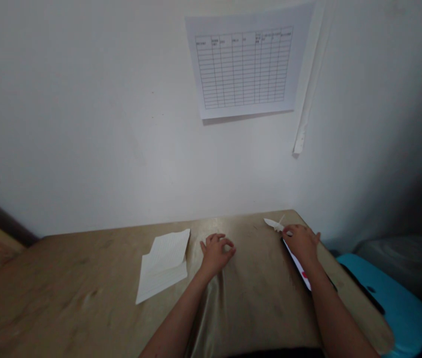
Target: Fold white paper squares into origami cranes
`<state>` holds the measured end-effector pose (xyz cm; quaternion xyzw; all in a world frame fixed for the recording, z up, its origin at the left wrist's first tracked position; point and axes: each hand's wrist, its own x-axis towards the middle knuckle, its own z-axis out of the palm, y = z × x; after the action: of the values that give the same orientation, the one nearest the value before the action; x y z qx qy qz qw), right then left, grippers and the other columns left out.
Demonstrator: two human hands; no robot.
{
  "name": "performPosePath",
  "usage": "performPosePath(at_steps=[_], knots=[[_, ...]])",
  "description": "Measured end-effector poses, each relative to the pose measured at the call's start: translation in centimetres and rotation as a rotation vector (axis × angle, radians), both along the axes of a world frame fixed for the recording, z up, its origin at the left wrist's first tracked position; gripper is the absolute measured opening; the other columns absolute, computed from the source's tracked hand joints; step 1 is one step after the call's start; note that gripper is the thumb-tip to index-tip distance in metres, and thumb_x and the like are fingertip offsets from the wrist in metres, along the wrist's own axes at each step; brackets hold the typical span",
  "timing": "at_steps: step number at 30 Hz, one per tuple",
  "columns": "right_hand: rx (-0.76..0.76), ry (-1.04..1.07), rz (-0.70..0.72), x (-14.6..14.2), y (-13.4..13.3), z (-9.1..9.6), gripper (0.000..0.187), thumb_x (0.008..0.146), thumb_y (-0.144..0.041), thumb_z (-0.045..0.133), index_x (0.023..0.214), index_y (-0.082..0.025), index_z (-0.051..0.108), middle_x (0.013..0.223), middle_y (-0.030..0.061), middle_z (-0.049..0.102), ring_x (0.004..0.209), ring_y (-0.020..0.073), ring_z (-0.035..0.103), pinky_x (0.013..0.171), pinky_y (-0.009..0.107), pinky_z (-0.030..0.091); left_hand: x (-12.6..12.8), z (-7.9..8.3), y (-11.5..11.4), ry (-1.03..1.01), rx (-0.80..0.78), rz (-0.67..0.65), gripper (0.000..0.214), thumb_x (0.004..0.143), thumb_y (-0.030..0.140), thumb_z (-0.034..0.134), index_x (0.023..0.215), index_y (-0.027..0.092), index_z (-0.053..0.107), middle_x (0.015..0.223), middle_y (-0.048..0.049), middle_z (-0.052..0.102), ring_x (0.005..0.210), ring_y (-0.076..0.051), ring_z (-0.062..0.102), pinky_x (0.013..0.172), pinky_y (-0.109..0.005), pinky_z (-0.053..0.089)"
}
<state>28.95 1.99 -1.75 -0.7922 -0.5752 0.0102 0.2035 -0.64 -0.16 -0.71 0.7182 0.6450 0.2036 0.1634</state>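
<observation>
My left hand (216,252) rests on the wooden table (84,288) near its middle, fingers curled loosely and apart, holding nothing. My right hand (301,242) lies at the table's far right corner, its fingertips touching a small white folded paper figure (275,224). Under my right wrist lies a phone (300,268) with a lit screen. Left of my left hand sits a folded sheet of lined white paper (164,263), flat on the table.
A white wall stands right behind the table, with a printed grid sheet (246,67) stuck on it and a white cable duct (308,99) beside it. A blue plastic object (390,303) sits off the table's right edge.
</observation>
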Motion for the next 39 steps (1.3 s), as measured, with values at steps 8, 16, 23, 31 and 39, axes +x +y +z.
performPosePath(at_steps=[8, 16, 23, 31, 39], knots=[[-0.054, 0.031, 0.06, -0.3, 0.0, -0.2, 0.03, 0.091, -0.03, 0.049, 0.104, -0.032, 0.076, 0.13, 0.0061, 0.064, 0.129, 0.0348, 0.044, 0.11, 0.075, 0.013, 0.0, -0.1, 0.0, -0.009, 0.01, 0.0, 0.015, 0.083, 0.042, 0.07, 0.095, 0.034, 0.076, 0.137, -0.0024, 0.06, 0.137, -0.032, 0.039, 0.114, -0.067, 0.016], [-0.124, -0.007, 0.071, -0.3, 0.4, -0.2, 0.036, 0.096, -0.035, 0.042, 0.114, -0.031, 0.072, 0.131, 0.0107, 0.058, 0.124, 0.0364, 0.047, 0.105, 0.073, 0.025, 0.1, 0.2, -0.2, 0.006, -0.013, -0.012, 0.016, 0.084, 0.042, 0.068, 0.096, 0.035, 0.076, 0.138, -0.0029, 0.059, 0.138, -0.033, 0.038, 0.114, -0.07, 0.014], [-0.167, -0.053, 0.069, -0.6, 0.7, -0.5, 0.04, 0.098, -0.037, 0.038, 0.127, -0.027, 0.065, 0.135, 0.0132, 0.055, 0.126, 0.0358, 0.045, 0.106, 0.074, 0.025, 0.1, 0.3, -0.1, 0.032, -0.017, -0.014, 0.017, 0.084, 0.043, 0.068, 0.097, 0.034, 0.076, 0.138, -0.0027, 0.059, 0.137, -0.031, 0.039, 0.115, -0.067, 0.016], [-0.096, -0.028, 0.096, -0.8, 0.4, -0.2, 0.039, 0.099, -0.038, 0.036, 0.119, -0.027, 0.068, 0.134, 0.0118, 0.057, 0.125, 0.0363, 0.046, 0.104, 0.075, 0.024, 0.1, 0.3, -0.2, 0.03, -0.031, -0.019, 0.017, 0.084, 0.043, 0.068, 0.097, 0.035, 0.075, 0.139, -0.0023, 0.058, 0.138, -0.032, 0.038, 0.114, -0.07, 0.014], [0.203, -0.1, 0.143, -3.0, -1.0, 0.4, 0.036, 0.099, -0.032, 0.038, 0.101, -0.018, 0.071, 0.113, 0.0143, 0.068, 0.112, 0.0312, 0.055, 0.111, 0.058, 0.025, -1.0, -0.2, -0.1, 0.109, -0.045, -0.162, 0.028, 0.087, 0.045, 0.065, 0.113, 0.036, 0.067, 0.147, -0.0034, 0.051, 0.141, -0.031, 0.038, 0.114, -0.073, 0.015]])
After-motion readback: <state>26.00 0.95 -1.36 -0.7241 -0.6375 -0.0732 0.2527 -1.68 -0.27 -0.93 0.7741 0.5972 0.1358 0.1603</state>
